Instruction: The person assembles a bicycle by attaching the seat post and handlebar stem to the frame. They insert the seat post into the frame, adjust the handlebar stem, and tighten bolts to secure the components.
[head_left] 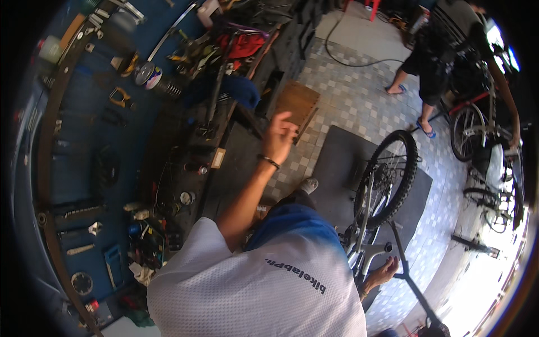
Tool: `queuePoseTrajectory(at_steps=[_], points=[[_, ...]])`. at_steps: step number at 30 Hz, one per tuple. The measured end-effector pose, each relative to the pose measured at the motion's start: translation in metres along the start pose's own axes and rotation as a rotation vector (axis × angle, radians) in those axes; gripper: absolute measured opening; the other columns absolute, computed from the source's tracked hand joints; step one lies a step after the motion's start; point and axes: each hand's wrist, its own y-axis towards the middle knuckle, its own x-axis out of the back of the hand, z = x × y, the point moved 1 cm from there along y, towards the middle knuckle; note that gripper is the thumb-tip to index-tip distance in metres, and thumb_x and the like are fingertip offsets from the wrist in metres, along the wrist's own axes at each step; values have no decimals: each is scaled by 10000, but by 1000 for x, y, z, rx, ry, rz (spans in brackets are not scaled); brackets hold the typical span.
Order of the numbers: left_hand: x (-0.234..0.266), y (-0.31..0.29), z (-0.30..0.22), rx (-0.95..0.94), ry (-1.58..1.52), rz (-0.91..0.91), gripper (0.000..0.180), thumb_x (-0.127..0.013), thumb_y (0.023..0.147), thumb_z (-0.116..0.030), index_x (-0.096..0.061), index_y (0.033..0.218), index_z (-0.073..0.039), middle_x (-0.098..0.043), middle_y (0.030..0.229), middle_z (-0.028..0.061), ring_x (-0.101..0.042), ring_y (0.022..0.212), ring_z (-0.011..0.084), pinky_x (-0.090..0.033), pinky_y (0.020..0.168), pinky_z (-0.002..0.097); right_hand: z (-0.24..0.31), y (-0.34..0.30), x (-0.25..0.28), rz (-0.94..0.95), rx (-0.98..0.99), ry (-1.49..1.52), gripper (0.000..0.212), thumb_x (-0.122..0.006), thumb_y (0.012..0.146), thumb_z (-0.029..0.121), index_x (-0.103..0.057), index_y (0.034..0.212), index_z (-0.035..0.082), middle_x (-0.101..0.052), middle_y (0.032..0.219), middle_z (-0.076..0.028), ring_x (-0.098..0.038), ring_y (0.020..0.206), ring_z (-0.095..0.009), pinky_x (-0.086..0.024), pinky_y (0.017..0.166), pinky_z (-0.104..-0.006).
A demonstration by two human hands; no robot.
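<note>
My left hand [278, 140] is raised in mid-air beside the workbench, its fingers apart and slightly blurred, with nothing in it. A dark band circles that wrist. Low on the right, my right hand [384, 273] hangs by the silver bicycle frame [368, 251] and the dark repair stand [414, 286]. Its fingers look loosely spread, and I see nothing held. In front of that hand rises the bicycle's wheel [412, 160] with a knobby black tyre, its sprockets and spokes showing. My body hides part of the frame.
A cluttered workbench [219, 158] runs along the left, below a blue tool wall [78, 168]. A wooden board [297, 104] lies beyond my left hand. Beneath the bicycle is a dark mat [337, 151] on tiles. Another person [435, 73] stands at upper right near more bicycles [469, 132].
</note>
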Motion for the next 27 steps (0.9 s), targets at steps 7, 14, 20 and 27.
queuePoseTrajectory(at_steps=[7,14,20,27], points=[[226,90,67,-177,988,-659,443,-782,977,-235,-650,1375,-93,-708,1284,163,-709,1120,376,-584,947,521,76,70,-117,313,220,126,347,-618,1128,195,-658,1433,36,-755,1230,-164,-746,1076,-238,-609,937,-375],[248,175,73,293,1175,-363,545,-713,985,-347,-592,1453,-95,-688,1376,226,-686,1269,437,-578,1036,555,171,100,-133,374,432,29,351,-601,1135,200,-654,1451,57,-781,1163,-114,-744,918,-167,-592,796,-333],[253,207,72,178,1310,-372,695,-530,998,-610,-776,1152,22,-770,1111,320,-737,1107,520,-565,957,610,114,67,-80,235,173,152,333,-603,1130,152,-658,1447,64,-793,1091,-95,-748,864,-146,-603,816,-313],[289,222,52,45,1443,-442,1035,-403,979,-889,-812,1151,46,-764,1178,335,-724,1140,533,-553,1000,594,63,29,-14,106,-69,276,290,-638,1114,88,-675,1390,5,-779,1046,-88,-736,931,-126,-633,836,-293]])
